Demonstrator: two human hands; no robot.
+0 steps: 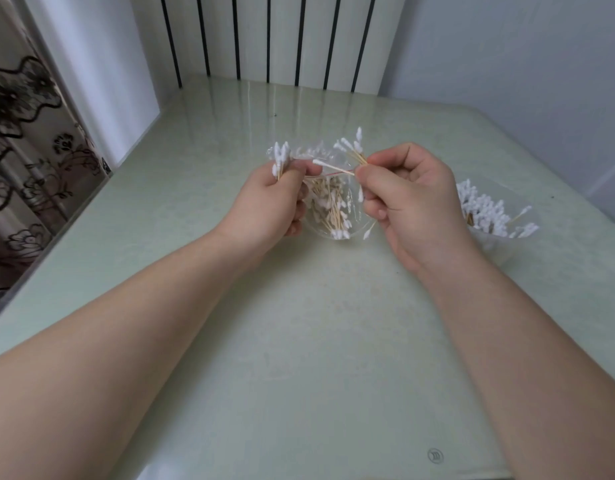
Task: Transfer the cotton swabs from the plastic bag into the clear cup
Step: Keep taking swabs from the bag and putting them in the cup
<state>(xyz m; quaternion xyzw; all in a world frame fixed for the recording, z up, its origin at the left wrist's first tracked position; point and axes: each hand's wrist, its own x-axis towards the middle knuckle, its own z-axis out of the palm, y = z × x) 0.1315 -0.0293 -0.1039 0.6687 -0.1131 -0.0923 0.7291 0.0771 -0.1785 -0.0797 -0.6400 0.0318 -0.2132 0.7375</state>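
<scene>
A clear plastic bag point(328, 206) with several wooden-stemmed cotton swabs inside hangs between my hands above the table. My left hand point(275, 199) grips the bag's left edge together with a small bunch of swabs point(281, 157) that stick up above my fingers. My right hand point(408, 199) pinches another bunch of swabs point(351, 147) at their stems, beside the bag's right edge. The clear cup point(496, 216), partly hidden behind my right hand, stands at the right with many swabs in it, white tips up.
The pale green glossy table point(299, 341) runs to a left edge beside a flowered curtain point(25, 140). A white ribbed radiator point(271, 39) stands behind the table's far edge. A white wall closes the right side.
</scene>
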